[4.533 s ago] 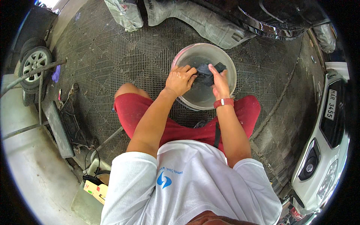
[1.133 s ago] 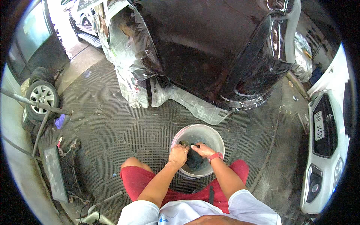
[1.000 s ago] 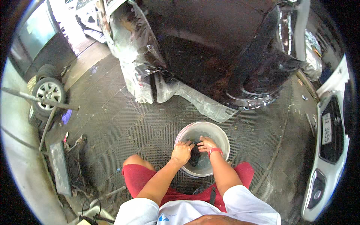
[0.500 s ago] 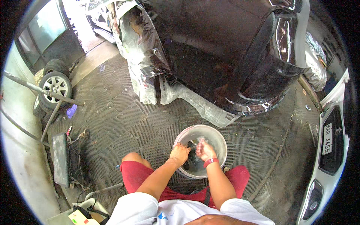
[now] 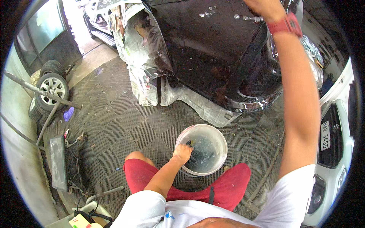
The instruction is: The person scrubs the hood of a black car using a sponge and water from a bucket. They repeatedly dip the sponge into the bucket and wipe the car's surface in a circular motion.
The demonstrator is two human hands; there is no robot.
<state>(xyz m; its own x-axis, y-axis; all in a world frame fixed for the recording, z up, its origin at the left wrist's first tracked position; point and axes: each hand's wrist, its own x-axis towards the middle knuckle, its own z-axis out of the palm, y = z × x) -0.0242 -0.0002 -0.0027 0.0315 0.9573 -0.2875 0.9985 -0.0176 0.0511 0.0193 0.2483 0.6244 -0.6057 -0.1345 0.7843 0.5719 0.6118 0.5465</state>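
Between my knees stands a white bucket (image 5: pixel 223 142) holding cloudy grey water (image 5: pixel 207 148). Over its left rim is my left hand (image 5: pixel 183 153), closed around a dark, wet, limp thing (image 5: pixel 194 156) that hangs into the water; I cannot make out its kind. My right arm is stretched far forward and up, with a red band (image 5: pixel 284 26) at the wrist. My right hand (image 5: pixel 266 9) is at the dark, glossy car body panel (image 5: pixel 213 41), its fingers cut off by the picture's upper edge. Water drops (image 5: pixel 243 17) shine on the panel beside it.
Masking paper and plastic sheet (image 5: pixel 142 57) cover the car's left side. Wheels (image 5: pixel 53 89) and metal bars lean by the left wall. A dark rectangular part (image 5: pixel 59 163) stands at left. A white car (image 5: pixel 334 148) is close on the right. Ribbed matting (image 5: pixel 121 121) covers the floor.
My right hand has left the bucket and swung up and forward to the car panel, where drops of water now show. My left hand stays at the bucket's left rim.
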